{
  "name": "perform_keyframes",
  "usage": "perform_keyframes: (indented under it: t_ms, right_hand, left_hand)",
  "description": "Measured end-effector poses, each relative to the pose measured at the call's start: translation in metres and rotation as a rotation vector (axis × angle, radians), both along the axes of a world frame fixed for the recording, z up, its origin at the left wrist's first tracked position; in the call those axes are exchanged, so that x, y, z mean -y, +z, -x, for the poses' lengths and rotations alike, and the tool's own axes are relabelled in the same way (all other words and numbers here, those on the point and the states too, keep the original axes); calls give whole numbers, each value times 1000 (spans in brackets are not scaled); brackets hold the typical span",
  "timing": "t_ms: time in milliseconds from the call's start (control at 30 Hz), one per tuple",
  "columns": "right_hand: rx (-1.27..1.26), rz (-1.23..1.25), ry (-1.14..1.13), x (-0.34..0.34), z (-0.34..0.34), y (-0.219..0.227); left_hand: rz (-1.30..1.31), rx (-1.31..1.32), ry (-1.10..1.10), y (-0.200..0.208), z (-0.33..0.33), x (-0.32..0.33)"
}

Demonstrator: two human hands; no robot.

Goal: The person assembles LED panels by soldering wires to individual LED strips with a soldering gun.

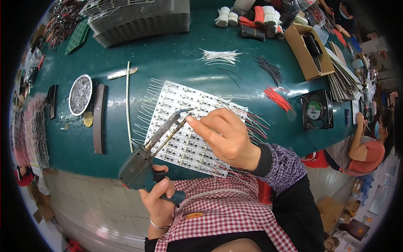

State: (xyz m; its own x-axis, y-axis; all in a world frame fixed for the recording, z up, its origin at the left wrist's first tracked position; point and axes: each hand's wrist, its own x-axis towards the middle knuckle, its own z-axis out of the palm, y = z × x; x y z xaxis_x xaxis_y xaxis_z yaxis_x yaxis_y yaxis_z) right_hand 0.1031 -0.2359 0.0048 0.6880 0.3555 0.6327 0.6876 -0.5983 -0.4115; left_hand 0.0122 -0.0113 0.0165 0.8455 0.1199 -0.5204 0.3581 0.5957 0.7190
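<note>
My left hand (pixel 158 201) is wrapped round the handle of a dark soldering gun (pixel 136 167). The gun's tip and its thin brass-coloured feed tube slant up over a white panel of small circuit boards (pixel 174 145). Close beside the tip, my right hand (pixel 226 136) is closed in a pinch above the panel; whatever lies between its fingertips is too small to make out. White wires (pixel 145 111) fan out from the panel's left edge. Red and white wires (pixel 257 125) stick out on its right.
Beyond the panel lie loose white wires (pixel 219 57), black wires (pixel 268 69) and red wires (pixel 278 99). A small fan (pixel 315 110) and a cardboard box (pixel 303 63) stand to the right. At left are an oval dish (pixel 71 95) and a dark bar (pixel 99 119). Stacked panels (pixel 140 27) rise behind. A co-worker (pixel 365 151) sits at right.
</note>
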Motion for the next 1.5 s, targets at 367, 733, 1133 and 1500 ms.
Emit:
perform_keyframes:
  t_ms: [367, 733, 1133, 1500]
  right_hand:
    - [-54, -19, -163, 31, 12, 11]
    - [-222, 241, -765, 167, 24, -31]
    - [-158, 328, -801, 168, 19, -35]
    - [-151, 373, -620, 143, 8, 12]
  left_hand:
    - [150, -73, 34, -2, -3, 3]
    - [33, -1, -2, -18, -5, 1]
    - [-92, 3, 26, -4, -8, 10]
    - [-122, 17, 41, -11, -10, 1]
